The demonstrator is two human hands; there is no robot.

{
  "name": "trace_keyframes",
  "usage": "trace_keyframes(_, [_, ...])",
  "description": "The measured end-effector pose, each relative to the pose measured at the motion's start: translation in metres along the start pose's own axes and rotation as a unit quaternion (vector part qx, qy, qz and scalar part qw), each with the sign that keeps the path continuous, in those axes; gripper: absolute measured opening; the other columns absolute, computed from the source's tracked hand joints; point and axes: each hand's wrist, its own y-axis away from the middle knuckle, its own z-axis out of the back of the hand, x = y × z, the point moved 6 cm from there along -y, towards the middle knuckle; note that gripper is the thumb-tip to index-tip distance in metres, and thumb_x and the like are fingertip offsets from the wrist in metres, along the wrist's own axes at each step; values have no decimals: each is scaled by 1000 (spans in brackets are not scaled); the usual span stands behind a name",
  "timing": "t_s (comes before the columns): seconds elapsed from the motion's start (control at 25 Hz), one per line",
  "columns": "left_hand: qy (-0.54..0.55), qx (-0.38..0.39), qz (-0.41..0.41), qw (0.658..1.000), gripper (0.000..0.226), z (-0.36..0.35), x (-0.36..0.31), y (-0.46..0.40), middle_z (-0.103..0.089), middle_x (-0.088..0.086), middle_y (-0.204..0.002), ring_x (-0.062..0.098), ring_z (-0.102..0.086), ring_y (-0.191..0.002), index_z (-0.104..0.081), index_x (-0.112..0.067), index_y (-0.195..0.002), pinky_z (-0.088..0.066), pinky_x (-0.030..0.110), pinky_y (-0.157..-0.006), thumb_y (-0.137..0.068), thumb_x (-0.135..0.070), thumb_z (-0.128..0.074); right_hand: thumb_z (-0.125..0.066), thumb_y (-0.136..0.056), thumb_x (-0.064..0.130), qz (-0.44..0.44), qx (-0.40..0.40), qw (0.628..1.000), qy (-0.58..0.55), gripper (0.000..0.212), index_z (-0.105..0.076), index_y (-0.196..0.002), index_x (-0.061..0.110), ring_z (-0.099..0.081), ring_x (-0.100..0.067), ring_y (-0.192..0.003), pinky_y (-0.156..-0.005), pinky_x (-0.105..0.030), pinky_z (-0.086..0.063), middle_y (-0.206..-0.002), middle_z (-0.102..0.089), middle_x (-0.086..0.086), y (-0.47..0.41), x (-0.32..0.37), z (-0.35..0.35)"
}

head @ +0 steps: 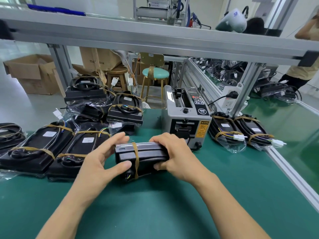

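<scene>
On the green bench mat [155, 204], just before the tape dispenser [187, 121], both hands hold the taped black unit [141, 155] on edge: left hand [101, 163] fingers loosely curled, right hand [174, 156] clamping; risk: slack left grip lets it topple.

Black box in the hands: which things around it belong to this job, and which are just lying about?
Part of the job: black box, held by left hand and right hand; its brown tape band; tape dispenser; taped boxes.
Lying about: teal stool; wooden stool; cardboard carton; wall socket.
</scene>
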Motion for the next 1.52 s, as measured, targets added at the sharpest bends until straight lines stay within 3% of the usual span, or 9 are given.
trace_keyframes(0.2, [83, 47, 74, 993, 64, -6, 17, 2, -67, -2, -120, 13, -61, -113, -64, -29, -115, -45, 17, -94, -54, -18, -84, -81, -66, 21, 28, -4, 1000, 8, 60, -56, -118, 33, -36, -2, -97, -78, -25, -17, -110, -53, 16, -4, 0, -7])
trace_keyframes(0.32, [81, 31, 80, 993, 67, -8, 23, -1, -69, 1, -114, 12, -64, -104, -60, -33, -114, -48, 17, -89, -56, -14, -86, -74, -68, 16, 26, -1, 999, -19, 67, -51, -128, 32, -33, -3, -121, -109, -28, -5, -123, -47, 15, 0, -5, -7])
trace_keyframes(0.44, [109, -38, 81, 990, 59, -4, 26, 0, -72, 2, -101, 11, -66, -89, -54, -30, -103, -52, 16, -76, -54, -16, -82, -60, -68, 5, -50, -137, 983, -114, 64, -54, -128, 28, -39, -5, -128, -117, -34, -13, -130, -49, 10, 16, -27, 5])
trace_keyframes(0.64, [46, -106, 29, 993, 44, -11, 19, 9, -73, -9, -98, 3, -67, -89, -62, -31, -94, -48, 10, -82, -55, -17, -78, -60, -88, 14, -345, -345, 825, -286, 15, -69, -78, 20, -62, -27, -89, -80, -29, -49, -90, -70, -11, 37, -88, 28])
trace_keyframes(0.76, [-3, -133, 19, 991, 49, -11, 13, 17, -72, -15, -101, 1, -66, -95, -66, -35, -97, -46, 10, -87, -51, -26, -81, -63, -88, 18, -373, -353, 799, -313, 22, -67, -73, 1, -62, -33, -96, -83, -40, -52, -86, -70, -15, 19, -92, 26])
trace_keyframes(0.92, [-40, -141, 6, 989, 49, -10, 10, 22, -71, -15, -98, 4, -67, -93, -66, -39, -95, -47, 11, -86, -49, -34, -81, -70, -85, 25, -417, -346, 770, -338, 30, -61, -57, 25, -62, -19, -81, -75, -29, -45, -66, -62, 12, 5, -97, 20])
trace_keyframes(1.2, [-56, -157, -8, 986, 48, -13, 4, 26, -70, -14, -100, 4, -66, -93, -65, -40, -96, -46, 11, -87, -51, -31, -82, -71, -81, 15, -465, -342, 675, -459, 22, -57, -65, 15, -48, -19, -63, -57, -28, -40, -68, -55, -1, 8, -78, 21])
trace_keyframes(1.36, [-70, -191, -16, 979, 54, -20, -1, 32, -69, -14, -97, 5, -66, -92, -65, -37, -95, -47, 14, -86, -49, -29, -92, -76, -65, 35, -268, -201, 791, -513, 12, -76, -70, 24, -60, 6, -99, -78, -21, -40, -111, -65, 15, 27, 10, 15])
trace_keyframes(1.52, [-98, -221, -18, 970, 46, -31, -10, 41, -69, -14, -95, 7, -66, -90, -64, -35, -96, -48, 16, -82, -54, -33, -82, -68, -62, 46, -211, -176, 885, -376, 8, -72, -63, 39, -20, 14, -136, -117, -43, -18, -136, -34, 39, 54, 59, -3])
